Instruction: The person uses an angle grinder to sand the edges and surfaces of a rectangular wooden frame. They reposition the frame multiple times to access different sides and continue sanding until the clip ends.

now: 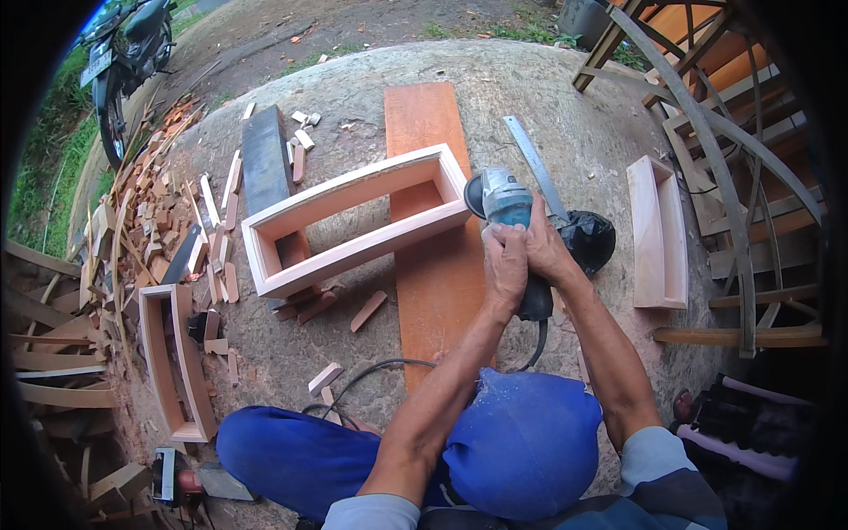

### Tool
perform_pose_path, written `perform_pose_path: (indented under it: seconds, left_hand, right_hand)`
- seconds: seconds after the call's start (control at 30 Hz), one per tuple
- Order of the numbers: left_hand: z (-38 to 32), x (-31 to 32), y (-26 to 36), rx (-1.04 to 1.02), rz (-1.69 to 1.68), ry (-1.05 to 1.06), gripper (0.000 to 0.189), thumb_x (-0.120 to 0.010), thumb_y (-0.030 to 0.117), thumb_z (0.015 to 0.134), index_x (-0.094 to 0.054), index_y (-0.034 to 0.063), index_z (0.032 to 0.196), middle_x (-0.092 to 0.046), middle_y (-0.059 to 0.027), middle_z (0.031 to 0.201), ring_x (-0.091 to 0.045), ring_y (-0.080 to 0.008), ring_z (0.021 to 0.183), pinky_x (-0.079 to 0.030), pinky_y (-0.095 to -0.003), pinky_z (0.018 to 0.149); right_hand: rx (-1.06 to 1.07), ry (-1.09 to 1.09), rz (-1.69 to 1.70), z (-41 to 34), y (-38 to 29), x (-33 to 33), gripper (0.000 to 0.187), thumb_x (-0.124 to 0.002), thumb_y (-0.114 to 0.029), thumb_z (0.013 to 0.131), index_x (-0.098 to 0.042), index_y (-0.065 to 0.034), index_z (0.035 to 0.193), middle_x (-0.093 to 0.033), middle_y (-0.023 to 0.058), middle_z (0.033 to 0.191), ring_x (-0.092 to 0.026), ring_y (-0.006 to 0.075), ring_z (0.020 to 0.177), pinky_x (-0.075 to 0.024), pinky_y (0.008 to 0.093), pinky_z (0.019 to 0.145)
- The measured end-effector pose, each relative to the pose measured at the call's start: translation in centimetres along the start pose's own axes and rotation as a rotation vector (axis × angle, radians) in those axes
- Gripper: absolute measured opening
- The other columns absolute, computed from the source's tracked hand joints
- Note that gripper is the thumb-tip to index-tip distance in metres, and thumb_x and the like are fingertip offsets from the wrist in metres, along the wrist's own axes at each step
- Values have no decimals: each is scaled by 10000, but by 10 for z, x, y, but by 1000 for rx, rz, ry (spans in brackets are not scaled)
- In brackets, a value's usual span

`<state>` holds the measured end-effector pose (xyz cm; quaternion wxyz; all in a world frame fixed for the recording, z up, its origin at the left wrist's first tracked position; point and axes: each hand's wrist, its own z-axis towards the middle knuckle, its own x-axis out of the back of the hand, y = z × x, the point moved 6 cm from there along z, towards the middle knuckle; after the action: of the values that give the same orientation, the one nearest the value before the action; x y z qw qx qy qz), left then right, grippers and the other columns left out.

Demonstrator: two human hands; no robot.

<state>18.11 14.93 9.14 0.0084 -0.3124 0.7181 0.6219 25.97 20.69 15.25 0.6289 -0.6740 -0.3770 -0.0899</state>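
An angle grinder (507, 193) with a teal body is held in both of my hands. My left hand (507, 268) grips it from the near left, and my right hand (546, 242) wraps its right side. Its round disc (474, 196) meets or nearly meets the right end of a pale wooden box frame (358, 257); contact is hard to tell. This long, slightly curved frame lies across an orange-brown board (430, 291) and, at its left, a dark block (267, 156). From the grinder's rear a black cord (542, 341) runs down.
A steel ruler (530, 156) lies beside a black plastic bag (587, 240). Similar frames stand at left (189, 371) and right (642, 232). Wood offcuts (156, 232) are heaped at left, near a red power tool (191, 482). Curved wooden framework (729, 199) borders the right; a motorcycle (126, 59) stands beyond.
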Motion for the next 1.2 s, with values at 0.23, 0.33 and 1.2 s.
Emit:
perform_pose_path:
  seconds: [0.23,0.33,1.2]
  left_hand:
    - [-50,89,25,-91,-32,240,404,-590,372,1009,-496,10,1161,-564,-91,1090,-550,-181,1023,-461,-354,970]
    - [-71,127,49,-80,-143,240,369,-579,336,1004,-487,25,1178,-535,-66,1108,-523,-149,1047,-449,-342,993]
    - [68,69,35,-585,1780,-251,630,-633,386,989,-460,300,1589,-416,-161,1656,-235,-404,1587,-7,-651,1278]
  right_hand:
    - [166,-214,33,-27,-48,-78,1023,-690,-480,915,-77,-41,1606,-619,426,1236,-644,592,1123,-498,559,1011]
    - [199,-344,-1,-37,-78,-122,1044,-653,-481,905,-76,45,1598,-629,403,1237,-626,567,1181,-476,559,1046]
    - [-170,235,370,-26,64,55,1035,-778,-476,870,-255,37,1601,-535,234,1423,-562,304,1285,-451,409,1102]
